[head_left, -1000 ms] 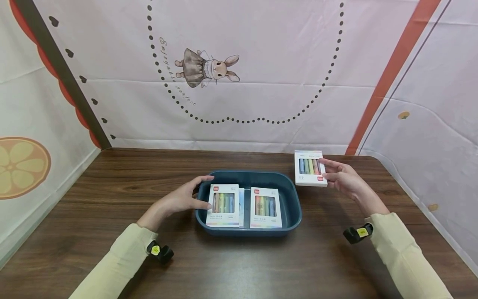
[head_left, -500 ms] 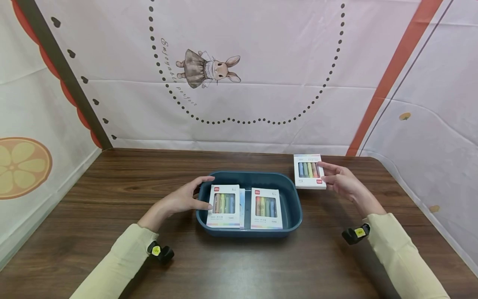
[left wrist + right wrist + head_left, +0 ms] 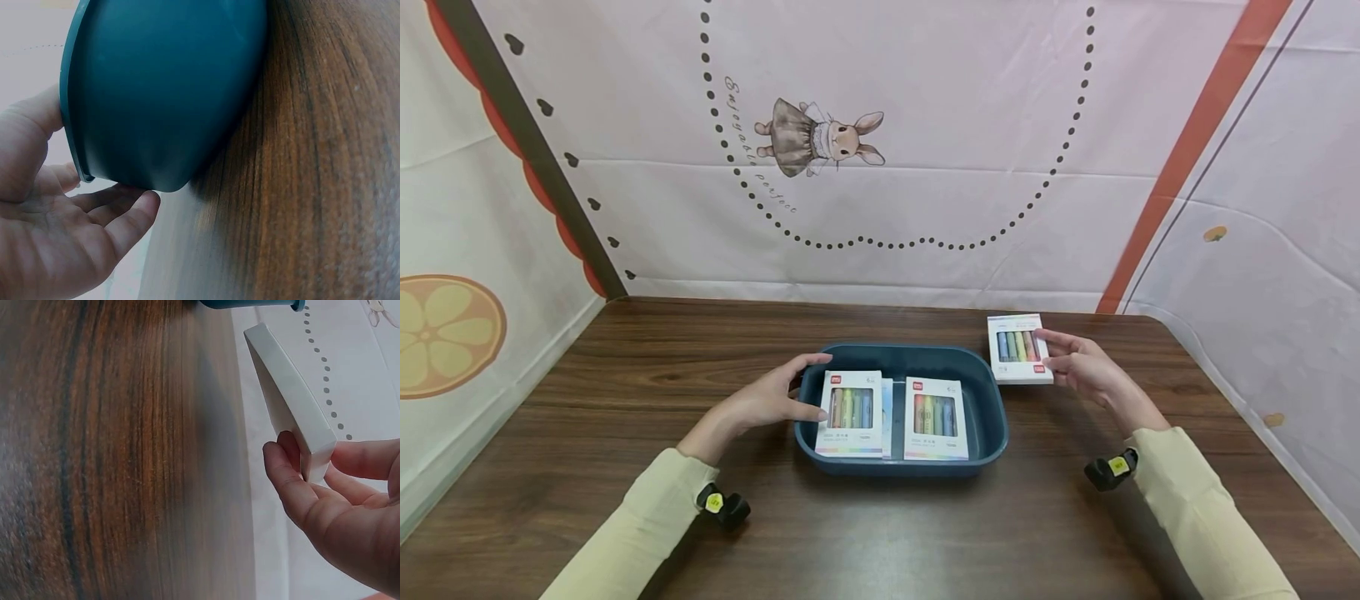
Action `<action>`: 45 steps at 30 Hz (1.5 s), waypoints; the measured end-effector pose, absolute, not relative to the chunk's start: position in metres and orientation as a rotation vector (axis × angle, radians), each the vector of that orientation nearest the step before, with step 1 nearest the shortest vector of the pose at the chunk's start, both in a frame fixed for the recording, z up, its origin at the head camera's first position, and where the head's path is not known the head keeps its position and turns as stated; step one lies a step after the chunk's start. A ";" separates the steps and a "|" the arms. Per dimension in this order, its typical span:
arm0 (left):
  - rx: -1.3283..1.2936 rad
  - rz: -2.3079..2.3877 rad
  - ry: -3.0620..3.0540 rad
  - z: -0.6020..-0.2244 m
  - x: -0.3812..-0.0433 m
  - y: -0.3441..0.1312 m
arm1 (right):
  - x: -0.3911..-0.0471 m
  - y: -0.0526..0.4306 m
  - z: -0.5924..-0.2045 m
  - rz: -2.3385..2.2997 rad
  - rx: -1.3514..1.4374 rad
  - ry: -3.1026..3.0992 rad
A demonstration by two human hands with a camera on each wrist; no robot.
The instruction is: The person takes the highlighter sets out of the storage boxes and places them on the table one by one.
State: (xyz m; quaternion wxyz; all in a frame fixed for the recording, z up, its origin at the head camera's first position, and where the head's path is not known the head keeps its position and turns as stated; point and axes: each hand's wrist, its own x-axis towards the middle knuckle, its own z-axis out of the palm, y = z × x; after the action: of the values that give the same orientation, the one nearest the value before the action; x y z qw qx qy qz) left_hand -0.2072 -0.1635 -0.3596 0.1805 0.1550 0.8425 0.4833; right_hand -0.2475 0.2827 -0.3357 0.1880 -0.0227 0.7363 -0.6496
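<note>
A dark blue plastic bin (image 3: 906, 468) stands on the table; my left hand (image 3: 767, 396) grips its left end. In the left wrist view, the thumb lies over the rim and the fingers (image 3: 140, 215) touch the outer wall. Right of the bin, my right hand (image 3: 1086, 364) pinches a white windowed box of coloured sticks (image 3: 1004, 372) by its edge. The right wrist view shows this box (image 3: 294, 394) held tilted, thumb on one face and fingers on the other. Two similar boxes lie in the bin, one left (image 3: 857, 446) and one right (image 3: 936, 450).
Part of a light blue and white item (image 3: 887, 425) shows beside the left box in the bin. The wooden table (image 3: 880, 533) meets a printed cloth backdrop (image 3: 940, 167) at its back edge, and cloth (image 3: 1270, 275) also hangs at the sides.
My right hand has brought the white windowed box a little lower and slightly left, towards the bin's right end. The left hand has stayed on the bin.
</note>
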 end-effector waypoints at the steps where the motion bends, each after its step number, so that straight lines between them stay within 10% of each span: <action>1: 0.436 1.363 2.382 -0.360 -0.207 -0.163 | -0.248 0.283 -0.336 -1.826 -0.061 2.071; 45: 0.435 1.343 2.393 -0.358 -0.207 -0.163 | -0.255 0.277 -0.351 -1.471 -0.024 2.367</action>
State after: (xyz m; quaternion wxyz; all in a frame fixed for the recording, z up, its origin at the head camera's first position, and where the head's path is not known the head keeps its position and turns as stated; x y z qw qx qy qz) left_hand -0.2069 -0.1631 -0.3578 0.1806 0.1538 0.8471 0.4755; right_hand -0.2547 0.2773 -0.3511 0.1767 -0.0083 0.8360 -0.5195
